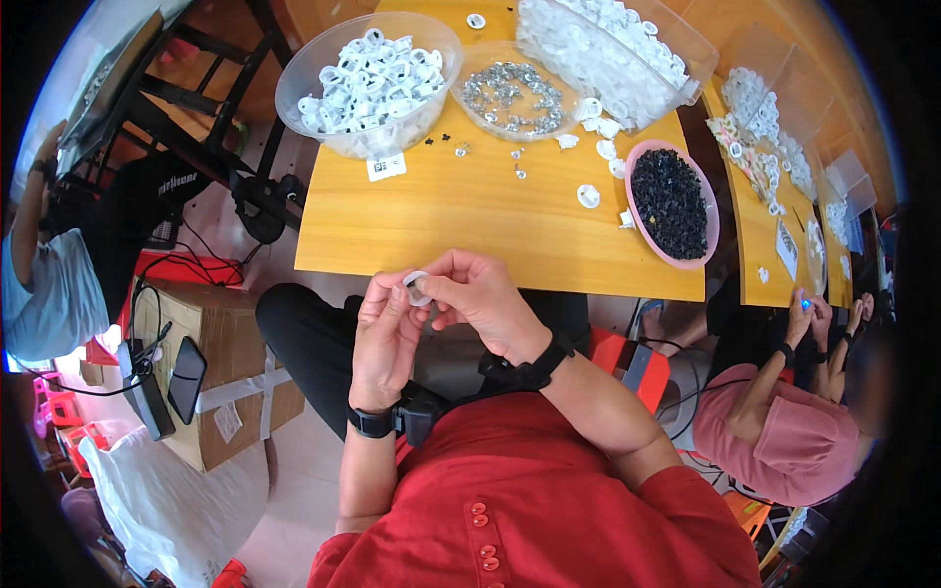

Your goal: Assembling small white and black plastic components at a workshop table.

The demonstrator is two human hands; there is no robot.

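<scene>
Just off the table's near edge, a small round white plastic part (416, 287) is pinched between my two hands. My left hand (385, 328) grips it from the left with thumb and fingers. From the right, the thumb and fingertips of my right hand (480, 299) close on the same part and cover some of it. Beyond my hands, a clear round tub (294, 98) holds a heap of similar white parts. Beside it, a shallow clear dish (470, 116) contains small shiny metal pieces. A pink oval tray (714, 220) of tiny black pieces sits at the right.
The wooden table (431, 230) carries a large clear bin (701, 59) of whitish plastic pieces, with loose parts scattered around. A cardboard box (245, 431) with a phone (186, 379) on top stands at my left. Other people sit to the right and left.
</scene>
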